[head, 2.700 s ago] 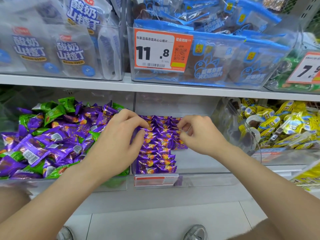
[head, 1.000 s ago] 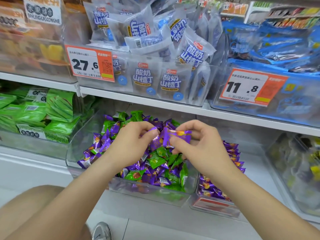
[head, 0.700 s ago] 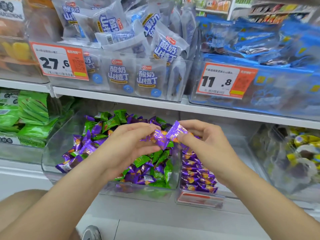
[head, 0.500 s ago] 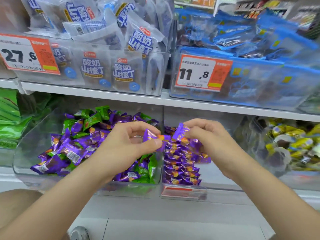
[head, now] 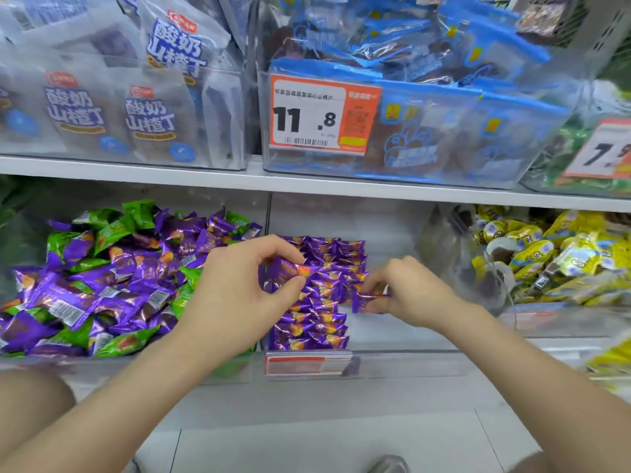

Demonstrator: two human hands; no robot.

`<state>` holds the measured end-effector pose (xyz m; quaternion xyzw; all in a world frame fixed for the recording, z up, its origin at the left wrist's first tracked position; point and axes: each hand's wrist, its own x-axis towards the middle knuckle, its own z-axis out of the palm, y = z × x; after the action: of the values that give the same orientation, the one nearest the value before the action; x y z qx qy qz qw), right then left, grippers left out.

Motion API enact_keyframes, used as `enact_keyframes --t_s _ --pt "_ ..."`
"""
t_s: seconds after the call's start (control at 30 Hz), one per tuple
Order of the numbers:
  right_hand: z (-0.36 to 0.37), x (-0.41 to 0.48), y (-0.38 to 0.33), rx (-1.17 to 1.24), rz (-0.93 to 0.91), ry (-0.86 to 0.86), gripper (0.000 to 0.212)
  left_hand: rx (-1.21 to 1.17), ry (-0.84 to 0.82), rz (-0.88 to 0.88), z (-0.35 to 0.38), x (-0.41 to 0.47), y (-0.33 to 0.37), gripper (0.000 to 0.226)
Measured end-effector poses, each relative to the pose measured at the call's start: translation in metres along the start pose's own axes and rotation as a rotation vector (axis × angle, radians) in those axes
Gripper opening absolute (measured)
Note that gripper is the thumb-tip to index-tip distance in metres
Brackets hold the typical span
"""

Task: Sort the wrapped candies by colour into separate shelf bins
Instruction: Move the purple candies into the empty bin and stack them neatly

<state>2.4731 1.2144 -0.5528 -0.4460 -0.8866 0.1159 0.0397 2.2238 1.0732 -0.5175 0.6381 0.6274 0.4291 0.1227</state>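
Note:
A clear bin [head: 30, 365] on the lower shelf at the left holds a mixed heap of purple and green wrapped candies [head: 102, 278]. The clear bin [head: 409, 363] beside it holds neat rows of purple candies [head: 317, 319]. My left hand [head: 239, 295] hovers over the left edge of those rows and pinches a purple candy [head: 286, 269] between thumb and fingers. My right hand [head: 406, 291] is lower, at the right edge of the rows, pinching another purple candy [head: 367, 298] just above the bin floor.
A bin of yellow wrapped sweets [head: 546, 257] stands at the right. The upper shelf [head: 307, 180] carries bins of white and blue snack bags, with a price tag reading 11.8 [head: 317, 117]. The tiled floor and a shoe tip [head: 389, 464] lie below.
Both hands carried purple candies from above the mixed bin to the bin of purple rows. My right hand has dropped to the rows' right edge with its candy.

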Motion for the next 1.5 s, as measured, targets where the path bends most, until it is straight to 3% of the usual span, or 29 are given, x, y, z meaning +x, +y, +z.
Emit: enact_keyframes --t_s 0.27,0.57,0.7,0.77,0.8,0.83,0.9,0.97,1.1,1.27,1.37,1.5 --pt "0.024 0.014 -0.002 -0.078 -0.064 0.027 0.019 0.015 -0.014 0.013 0.002 -0.001 -0.001 0.017" --pt "0.022 0.018 0.009 -0.123 0.014 0.043 0.037 0.037 -0.076 0.052 0.002 -0.001 -0.004 0.019" --pt "0.012 0.011 0.005 -0.115 0.020 0.108 0.028 0.014 -0.097 0.046 0.002 -0.001 -0.005 0.021" --pt "-0.001 0.002 -0.011 0.032 -0.005 0.241 0.017 -0.031 -0.088 0.029 0.001 0.000 -0.004 0.024" --pt "-0.010 -0.005 -0.024 0.238 -0.009 0.284 0.015 -0.065 -0.081 0.021 0.001 0.000 -0.003 0.026" --pt "-0.018 -0.014 -0.040 0.514 -0.007 0.259 0.014 -0.107 -0.074 0.017 0.000 0.001 -0.001 0.029" --pt "-0.032 -0.030 -0.068 0.945 -0.042 0.055 0.021 -0.204 -0.078 0.033 -0.001 0.001 0.005 0.036" --pt "-0.035 -0.041 -0.083 1.046 -0.068 -0.077 0.023 -0.264 -0.086 0.075 -0.002 0.000 0.010 0.043" --pt "-0.036 -0.040 -0.082 1.110 0.018 -0.028 0.017 -0.218 -0.115 0.141 -0.002 -0.003 0.013 0.047" --pt "-0.039 -0.040 -0.067 0.992 -0.005 -0.131 0.018 -0.141 -0.245 0.193 0.002 -0.002 0.008 0.039" --pt "-0.038 -0.035 -0.051 0.862 0.034 -0.081 0.018 0.090 -0.218 0.327 0.009 0.000 -0.001 0.038" --pt "-0.015 -0.020 -0.017 0.226 0.097 0.082 0.023 0.275 -0.127 0.341 0.017 -0.003 -0.019 0.024"
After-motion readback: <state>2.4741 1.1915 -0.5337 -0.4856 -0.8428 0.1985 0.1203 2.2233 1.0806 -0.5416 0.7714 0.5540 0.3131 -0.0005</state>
